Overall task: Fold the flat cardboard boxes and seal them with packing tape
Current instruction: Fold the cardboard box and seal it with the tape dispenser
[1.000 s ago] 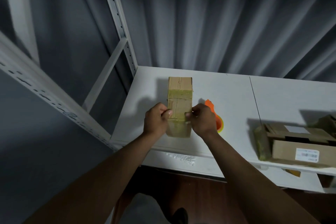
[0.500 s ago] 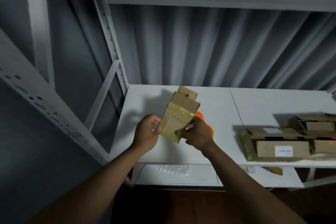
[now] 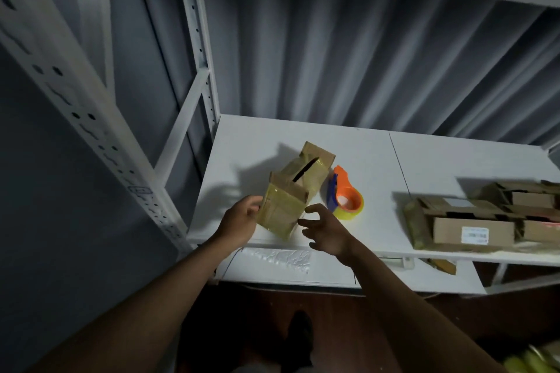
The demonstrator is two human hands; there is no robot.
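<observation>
Above the shelf (image 3: 378, 160), left hand (image 3: 239, 222) still grips the box (image 3: 291, 197); right hand (image 3: 325, 230) has released it.

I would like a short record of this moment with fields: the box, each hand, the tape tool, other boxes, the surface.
box: small taped cardboard box, tilted, a dark slit open on its top
left hand: left hand grips the box's near left edge
right hand: right hand with fingers spread beside the box; contact cannot be told
tape tool: orange tape dispenser on the shelf, right of the box
other boxes: pile of cardboard boxes at the right
surface: white shelf
</observation>
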